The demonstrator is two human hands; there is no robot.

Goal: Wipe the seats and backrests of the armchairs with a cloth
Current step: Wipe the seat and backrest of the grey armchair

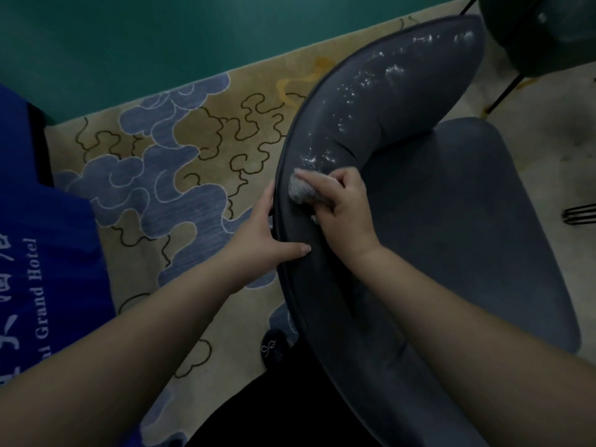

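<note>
A person leans over a dark blue-grey armchair [451,204], seen from above in dim light. The right hand [342,204] is curled around a bunched grey cloth [298,188], pressing it against the inner face of the curved backrest [387,101]. Beyond the right hand, further along the backrest, the surface shines with pale wet streaks. The left hand [267,233] grips the backrest's outer rim just beside the right hand, fingers down the outer side and thumb lying across the top edge, its tip close to the right wrist. The seat [467,221] spreads out to the right of the right hand. To the left of the left hand lies a tan carpet [180,162] patterned with blue clouds and dark curling lines, and past it a teal wall [161,37]. A blue cloth bag [35,253] printed with "Grand Hotel" sits at the far left. A black shoe [272,348] shows on the carpet under the left forearm.
</note>
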